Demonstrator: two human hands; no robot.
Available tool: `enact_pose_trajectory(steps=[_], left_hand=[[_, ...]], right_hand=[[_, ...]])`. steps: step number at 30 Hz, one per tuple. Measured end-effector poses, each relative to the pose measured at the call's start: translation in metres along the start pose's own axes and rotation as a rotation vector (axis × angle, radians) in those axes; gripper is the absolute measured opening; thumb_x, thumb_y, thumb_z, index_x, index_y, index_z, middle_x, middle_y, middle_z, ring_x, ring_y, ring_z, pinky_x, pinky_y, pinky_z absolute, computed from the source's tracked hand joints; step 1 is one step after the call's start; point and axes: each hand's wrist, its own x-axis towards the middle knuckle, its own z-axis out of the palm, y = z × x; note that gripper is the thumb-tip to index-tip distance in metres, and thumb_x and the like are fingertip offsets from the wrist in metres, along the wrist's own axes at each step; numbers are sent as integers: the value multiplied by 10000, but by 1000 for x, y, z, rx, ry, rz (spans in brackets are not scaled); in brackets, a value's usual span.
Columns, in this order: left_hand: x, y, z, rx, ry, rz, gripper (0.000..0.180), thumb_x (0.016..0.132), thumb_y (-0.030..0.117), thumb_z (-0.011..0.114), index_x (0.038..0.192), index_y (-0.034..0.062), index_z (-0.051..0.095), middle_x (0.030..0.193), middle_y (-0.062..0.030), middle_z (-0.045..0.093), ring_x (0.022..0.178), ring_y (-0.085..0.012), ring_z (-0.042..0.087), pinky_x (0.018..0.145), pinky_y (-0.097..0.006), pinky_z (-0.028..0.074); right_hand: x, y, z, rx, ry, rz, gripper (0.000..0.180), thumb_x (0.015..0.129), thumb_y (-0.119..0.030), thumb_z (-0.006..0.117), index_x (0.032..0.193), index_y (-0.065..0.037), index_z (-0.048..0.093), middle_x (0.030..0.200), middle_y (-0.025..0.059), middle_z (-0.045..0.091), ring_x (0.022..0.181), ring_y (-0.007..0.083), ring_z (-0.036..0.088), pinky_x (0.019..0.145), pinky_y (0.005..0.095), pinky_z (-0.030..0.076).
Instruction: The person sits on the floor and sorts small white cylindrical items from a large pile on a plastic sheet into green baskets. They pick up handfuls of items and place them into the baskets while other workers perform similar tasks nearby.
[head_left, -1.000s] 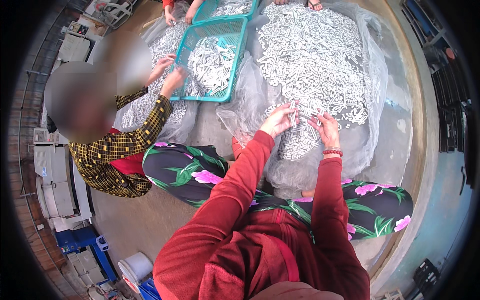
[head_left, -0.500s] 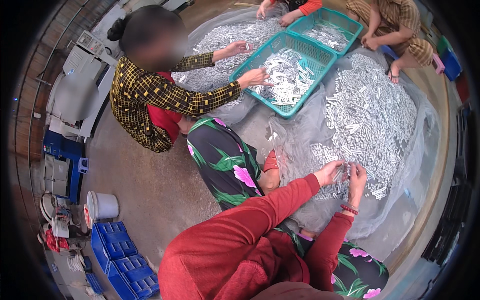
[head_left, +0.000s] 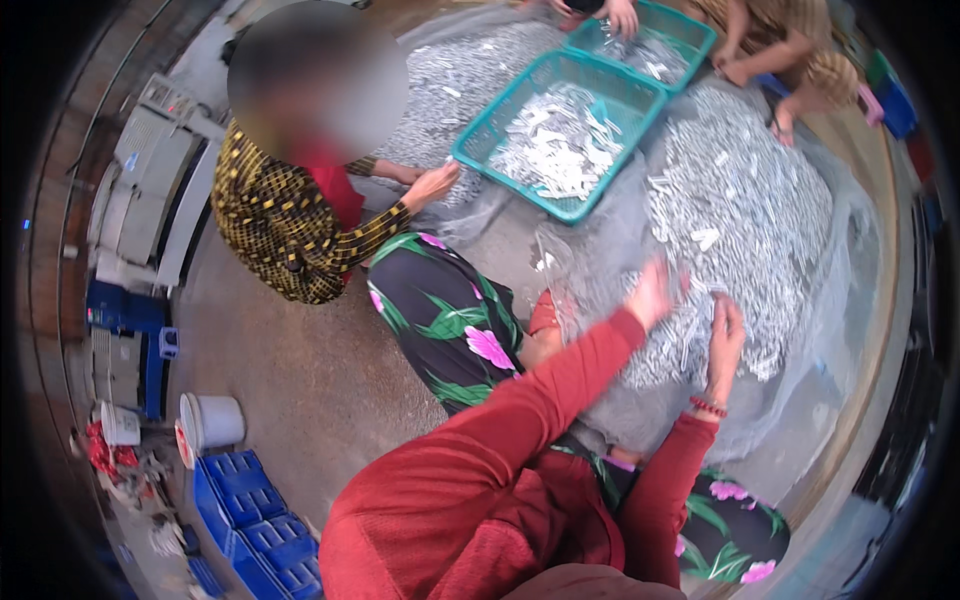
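Observation:
A wide heap of small, narrow silvery-white pieces (head_left: 745, 200) lies before me on a translucent plastic sheet (head_left: 850, 235). Over its near side hovers my left hand (head_left: 655, 295), its fingers smeared by motion, so what it holds does not show. My right hand (head_left: 725, 335), with a red bead bracelet at the wrist, is just right of it above the heap. Its fingers are pinched together; anything between them is too small to make out. Beyond the left hand stands a green plastic basket (head_left: 640, 150) with a pile of longer white strips (head_left: 560, 150) in it.
A second green basket (head_left: 700, 45) adjoins the first at the back. At left a person in a yellow-checked top (head_left: 250, 230) sits beside another heap (head_left: 480, 75). Two more people work at the far edge. Blue crates (head_left: 265, 535) and a white bucket (head_left: 215, 420) stand at lower left.
My hands, close together before, have moved apart; the left has moved up and left, quickly. The person at left has drawn both hands back from the basket. A far person's hand now reaches over the rear basket.

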Motion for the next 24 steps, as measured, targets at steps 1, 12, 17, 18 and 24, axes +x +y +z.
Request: enact_pose_trajectory(steps=[1, 12, 17, 18, 24], left_hand=[[-4, 19, 46, 24, -86, 93, 387, 880, 444, 372, 1053, 122, 497, 905, -64, 549, 787, -228, 535, 622, -352, 477], [7, 203, 140, 570, 34, 362, 591, 878, 335, 402, 1349, 132, 108, 1340, -202, 97, 1124, -471, 337, 828, -638, 392], [2, 47, 81, 1554, -331, -287, 409, 790, 252, 610, 1121, 34, 510, 861, -75, 602, 747, -177, 602, 680, -256, 485], [9, 19, 63, 2033, -319, -216, 491, 751, 304, 647, 1129, 24, 505, 879, -129, 607, 829, -240, 606, 732, -313, 481], [17, -35, -19, 2453, -45, 184, 491, 681, 143, 688, 1097, 6, 466, 963, -258, 552, 889, -366, 561, 784, -427, 448]], right_hand=[[1, -1, -18, 33, 21, 83, 271, 885, -177, 468, 1058, -3, 583, 1005, 126, 598, 924, 208, 544, 843, 295, 394], [-40, 100, -6, -549, -240, 712, 1102, 577, -450, 747, 1384, -231, 29, 1244, 356, 278, 1086, 508, 378, 916, 498, 334], [-56, 100, 28, -540, -44, 553, 715, 630, -152, 736, 1249, -99, 382, 1017, 241, 533, 966, 366, 528, 826, 449, 422], [-55, 113, 26, -417, 23, 498, 603, 651, -97, 713, 1197, -73, 459, 967, 212, 563, 921, 329, 561, 782, 441, 448], [-17, 90, -4, -240, 58, 653, 276, 751, -153, 614, 982, -6, 586, 741, 165, 604, 661, 292, 585, 594, 379, 469]])
